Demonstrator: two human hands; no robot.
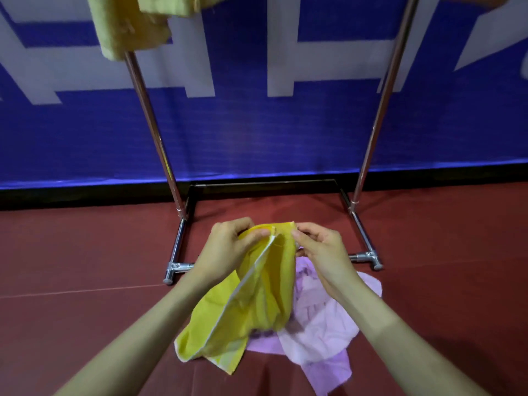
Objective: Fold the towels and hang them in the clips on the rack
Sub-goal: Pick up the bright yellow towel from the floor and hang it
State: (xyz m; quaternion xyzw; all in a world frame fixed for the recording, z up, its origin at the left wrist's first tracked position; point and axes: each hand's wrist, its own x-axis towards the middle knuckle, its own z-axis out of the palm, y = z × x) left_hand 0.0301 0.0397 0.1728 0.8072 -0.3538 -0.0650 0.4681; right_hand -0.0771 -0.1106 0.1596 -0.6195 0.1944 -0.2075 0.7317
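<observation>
A bright yellow towel (257, 298) with a white edge hangs from both my hands above the floor. My left hand (231, 241) pinches its top edge on the left, and my right hand (320, 250) pinches the top corner on the right. Under it a pale pink towel (320, 324) lies crumpled on the red floor. The metal rack (151, 121) stands just beyond my hands, its two poles rising out of frame. Two yellow-green towels (128, 27) hang from the rack's upper left. The clips are out of view.
The rack's base frame (363, 235) rests on the red floor (85, 252) and surrounds the spot below my hands. A blue banner with white letters (257, 124) covers the wall behind the rack.
</observation>
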